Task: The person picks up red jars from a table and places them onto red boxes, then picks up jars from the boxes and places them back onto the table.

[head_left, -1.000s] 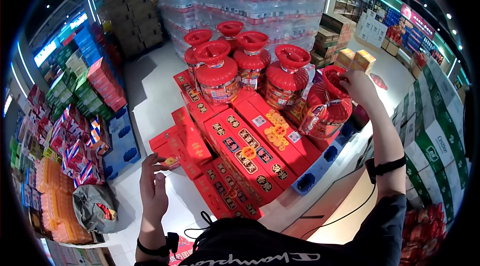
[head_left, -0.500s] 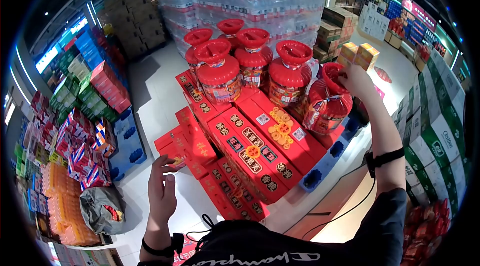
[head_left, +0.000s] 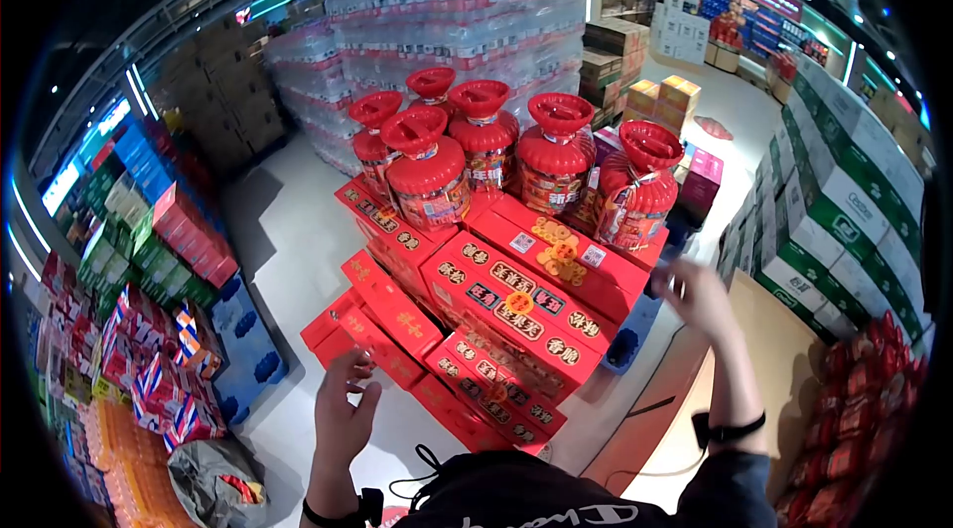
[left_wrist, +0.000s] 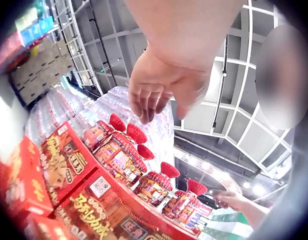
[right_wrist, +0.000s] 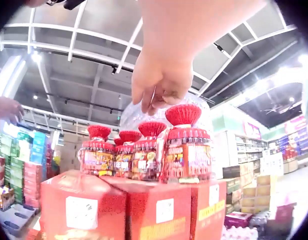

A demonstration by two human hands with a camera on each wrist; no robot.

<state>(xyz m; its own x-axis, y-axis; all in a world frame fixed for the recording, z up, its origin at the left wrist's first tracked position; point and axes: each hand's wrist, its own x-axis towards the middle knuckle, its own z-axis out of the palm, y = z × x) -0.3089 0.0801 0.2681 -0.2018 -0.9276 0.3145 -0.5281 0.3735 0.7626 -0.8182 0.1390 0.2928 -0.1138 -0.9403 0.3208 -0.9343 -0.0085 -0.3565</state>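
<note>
Several red plastic jars with flared red tops stand on stacked red gift boxes (head_left: 516,290). The rightmost jar (head_left: 638,205) sits upright at the stack's right end, its label facing the person. My right hand (head_left: 698,298) hovers just right of the boxes, below that jar, fingers loosely bent and holding nothing. In the right wrist view the same hand (right_wrist: 163,85) hangs in front of the jars, apart from them. On the other side, my left hand (head_left: 344,414) is held near the lower left boxes with relaxed fingers. Nothing is in the left hand (left_wrist: 164,87) in its wrist view either.
Shrink-wrapped bottles (head_left: 447,22) form a tall wall behind the jars. Green-and-white cartons (head_left: 829,220) are piled on the right, and colourful packs (head_left: 149,359) on the left beside a blue pallet (head_left: 243,330). A grey bag (head_left: 213,478) lies at lower left.
My right hand has let go of the rightmost jar's red top and moved down toward the person. That jar now stands straighter. The left hand is slightly lower, and the view has shifted.
</note>
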